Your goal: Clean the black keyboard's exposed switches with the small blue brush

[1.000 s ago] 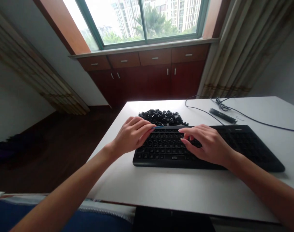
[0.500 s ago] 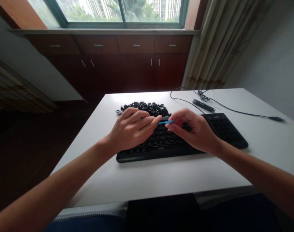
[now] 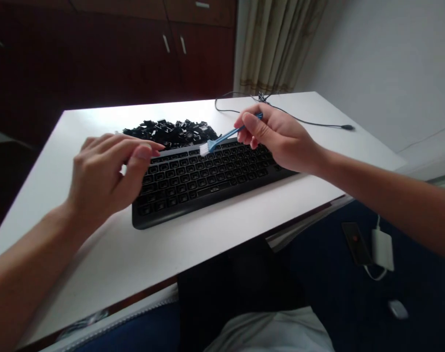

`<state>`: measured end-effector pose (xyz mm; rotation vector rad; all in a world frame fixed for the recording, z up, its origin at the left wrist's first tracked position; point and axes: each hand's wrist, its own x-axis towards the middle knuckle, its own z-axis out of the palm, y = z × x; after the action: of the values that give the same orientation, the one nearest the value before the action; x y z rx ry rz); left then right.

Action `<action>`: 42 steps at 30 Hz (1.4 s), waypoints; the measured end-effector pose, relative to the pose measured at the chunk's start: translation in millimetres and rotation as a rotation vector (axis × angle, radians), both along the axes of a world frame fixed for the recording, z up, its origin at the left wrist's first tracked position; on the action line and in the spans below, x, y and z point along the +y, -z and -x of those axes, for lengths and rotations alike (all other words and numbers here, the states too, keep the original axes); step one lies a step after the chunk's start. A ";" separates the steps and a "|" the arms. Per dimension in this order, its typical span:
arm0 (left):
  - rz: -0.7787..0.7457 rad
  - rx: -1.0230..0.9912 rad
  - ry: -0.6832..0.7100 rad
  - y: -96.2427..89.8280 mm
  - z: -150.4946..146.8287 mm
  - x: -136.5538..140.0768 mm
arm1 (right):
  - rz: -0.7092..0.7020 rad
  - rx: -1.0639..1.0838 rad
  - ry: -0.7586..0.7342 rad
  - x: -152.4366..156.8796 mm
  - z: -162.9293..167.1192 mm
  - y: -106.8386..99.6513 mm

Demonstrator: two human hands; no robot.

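A black keyboard (image 3: 207,178) with its keycaps off lies tilted across my view, its key sockets bare. Between the thumb and fingers of my right hand (image 3: 281,134) is a slim blue brush (image 3: 222,139), its white bristles pointing left and down over the keyboard's upper rows. My left hand (image 3: 105,171) is at the keyboard's left end, fingers stretched to the right and thumb beneath them, with nothing seen in it. Whether it touches the keyboard I cannot tell. Behind the keyboard sits a heap of loose black keycaps (image 3: 171,132).
A black cable (image 3: 306,123) runs over the back of the white table (image 3: 193,230) to a plug on the right. Below the table's front edge, at lower right, are a dark phone (image 3: 356,244) and a white power bank (image 3: 382,249) with a short cord.
My hands have moved apart, and the brush is now in my right hand alone with its bristles showing. The view has turned right and down.
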<state>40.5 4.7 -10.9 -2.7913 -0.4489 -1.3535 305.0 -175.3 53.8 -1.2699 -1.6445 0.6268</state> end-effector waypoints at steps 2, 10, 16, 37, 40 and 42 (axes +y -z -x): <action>0.177 -0.043 -0.034 5.7 -1.5 4.8 | 0.001 0.006 -0.032 3.2 4.1 4.1; 0.253 0.052 -0.085 2.8 2.6 -0.5 | -0.026 -0.404 -0.273 21.5 30.7 3.9; 0.355 0.189 -0.060 -10.0 4.8 -17.3 | 0.019 -0.964 -0.170 21.1 10.2 -37.8; 0.470 0.063 0.013 -9.6 -10.6 -11.1 | -0.043 -0.508 -0.021 50.8 -22.8 -27.8; 0.505 0.031 0.023 -11.4 -22.9 -6.0 | -0.075 -0.422 -0.077 55.5 -22.4 -11.9; 0.522 -0.016 0.013 -11.5 -25.5 -4.8 | -0.081 -0.375 -0.096 57.3 -20.6 -2.0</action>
<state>66.0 -0.2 0.7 -3.1827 -0.9048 -1.4345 325.6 -117.9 55.7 -1.3115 -2.0265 0.3887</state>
